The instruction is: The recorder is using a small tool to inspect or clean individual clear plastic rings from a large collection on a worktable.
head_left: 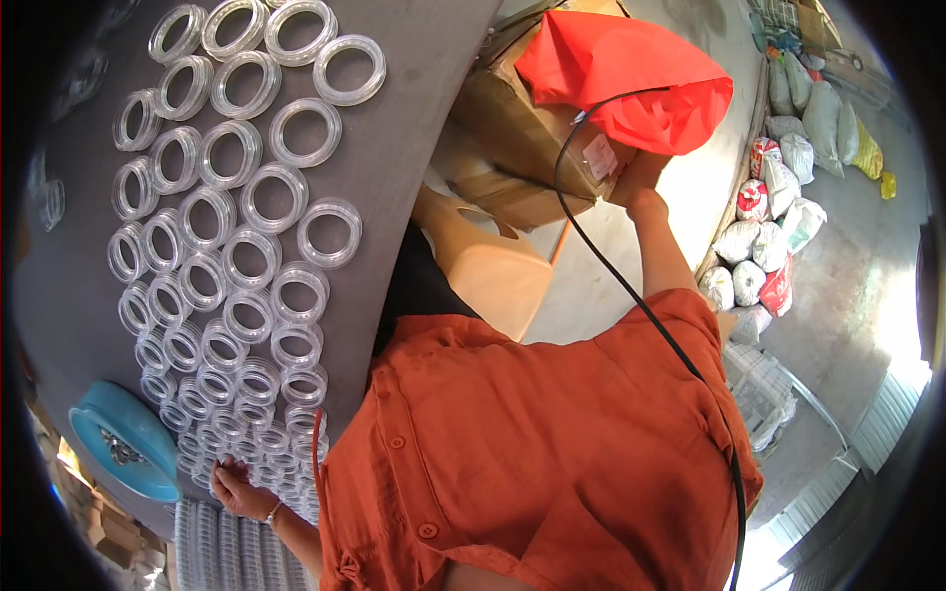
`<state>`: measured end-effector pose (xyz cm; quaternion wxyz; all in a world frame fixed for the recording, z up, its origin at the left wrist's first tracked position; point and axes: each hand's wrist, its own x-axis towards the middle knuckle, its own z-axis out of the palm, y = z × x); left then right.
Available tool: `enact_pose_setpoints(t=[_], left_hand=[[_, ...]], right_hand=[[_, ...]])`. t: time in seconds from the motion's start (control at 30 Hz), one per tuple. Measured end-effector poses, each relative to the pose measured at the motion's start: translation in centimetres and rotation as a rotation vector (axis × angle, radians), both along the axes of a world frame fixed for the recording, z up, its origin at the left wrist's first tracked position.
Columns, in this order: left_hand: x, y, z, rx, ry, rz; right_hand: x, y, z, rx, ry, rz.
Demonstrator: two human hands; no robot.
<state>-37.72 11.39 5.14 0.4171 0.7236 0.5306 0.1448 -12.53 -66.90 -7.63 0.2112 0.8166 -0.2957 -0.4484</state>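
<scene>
Clear plastic rings [274, 197] stand in many stacks across the grey table [414, 89], packed closer together toward the near end. Among the near stacks is my left hand [239, 492], its fingers bent down at the rings. Whether a ring is between its fingertips is too small to make out. My right arm stretches out to a cardboard box [522, 128] beside the table. The red bag-like sheet [631, 79] lies over the box's top. My right hand [642, 173] is at this sheet's lower edge, with its fingers hidden.
Left of the rings, a blue basin [123, 443] holds small metal pieces. An orange-tan plastic stool [493, 266] stands beside the box. A black cable [616, 271] hangs across my right side. Filled sacks [764, 231] lie along the floor at the right.
</scene>
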Motion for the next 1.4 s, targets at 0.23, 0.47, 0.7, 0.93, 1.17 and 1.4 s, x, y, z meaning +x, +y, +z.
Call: enact_pose_setpoints(t=[0.23,0.47,0.7,0.93,1.17,1.4], left_hand=[[-0.2,0.1,-0.1,0.034,0.025,-0.043],[-0.4,-2.5,1.1,0.044,0.086,0.095],[-1.7,-2.0,1.5,0.025,0.113,0.057],[-2.4,-3.0,1.5,0.051,0.154,0.097],[0.3,-2.3,0.4,-0.005,0.099,0.049],[-4.7,-2.5,2.0,-0.018,-0.047,0.053]], right_hand=[[8.4,6.6,-11.5,0.431,-0.106,0.266],[21.8,20.3,-13.6,0.467,-0.805,0.341],[23.9,17.9,-20.8,0.575,-1.136,-0.149],[22.8,21.4,-17.5,0.547,-0.994,-0.152],[13.0,23.7,-26.9,0.908,-1.203,-0.483],[8.8,30.2,-22.1,1.266,-1.118,-0.312]])
